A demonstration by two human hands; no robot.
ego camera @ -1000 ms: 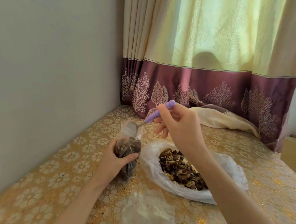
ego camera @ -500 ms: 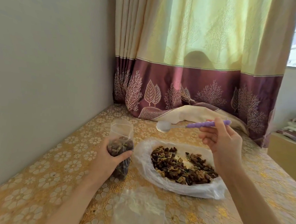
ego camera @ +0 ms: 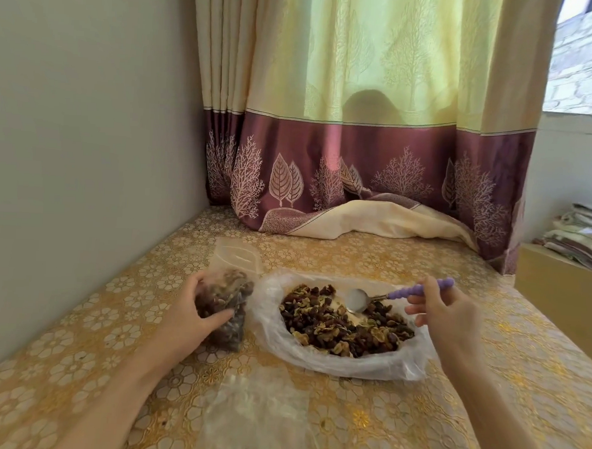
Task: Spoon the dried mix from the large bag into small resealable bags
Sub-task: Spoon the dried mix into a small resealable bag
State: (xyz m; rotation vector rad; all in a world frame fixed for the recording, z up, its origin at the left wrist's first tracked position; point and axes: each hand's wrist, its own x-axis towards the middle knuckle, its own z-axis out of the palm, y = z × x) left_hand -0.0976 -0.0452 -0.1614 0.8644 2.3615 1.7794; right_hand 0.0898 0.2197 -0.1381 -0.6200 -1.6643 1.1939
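A large clear plastic bag [ego camera: 275, 329] lies open on the table with a heap of dried mix [ego camera: 337, 322] of nuts and dark fruit inside. My left hand [ego camera: 187, 311] grips a small resealable bag [ego camera: 229, 299], upright and mostly full of mix, its open top standing above my fingers. My right hand [ego camera: 444, 311] holds a spoon [ego camera: 387, 296] by its purple beaded handle. The metal bowl of the spoon looks empty and sits low over the right part of the heap.
More empty clear bags [ego camera: 253, 414] lie flat at the front of the table [ego camera: 75, 357], which has a gold flowered cover. A grey wall runs along the left. A curtain [ego camera: 358, 179] drapes onto the table's back. A wooden box [ego camera: 558, 289] with folded cloth stands at right.
My right hand moved the spoon from the small bag's mouth rightward, then down to the heap in the large bag. My left hand kept its grip on the small bag.
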